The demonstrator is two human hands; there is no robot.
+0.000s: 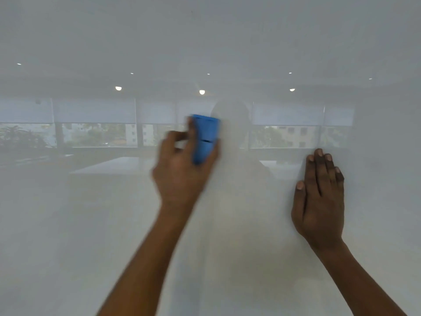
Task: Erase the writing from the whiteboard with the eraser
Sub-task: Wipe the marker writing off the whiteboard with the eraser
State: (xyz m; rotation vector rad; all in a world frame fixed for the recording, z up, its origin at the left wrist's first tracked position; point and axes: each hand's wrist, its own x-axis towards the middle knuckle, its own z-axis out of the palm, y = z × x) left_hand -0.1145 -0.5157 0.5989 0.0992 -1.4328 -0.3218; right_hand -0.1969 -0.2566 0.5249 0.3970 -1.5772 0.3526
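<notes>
Wiping in progress: left hand gripped the blue eraser against the whiteboard; right hand lay flat, fingers extended. No writing showed; a final check seemed next.

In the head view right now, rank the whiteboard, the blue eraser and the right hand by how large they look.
1. whiteboard: fills the whole frame.
2. right hand: open, flat on the board.
3. blue eraser: smallest, though the left hand gripping it covers part of it and it is motion-blurred.
</notes>
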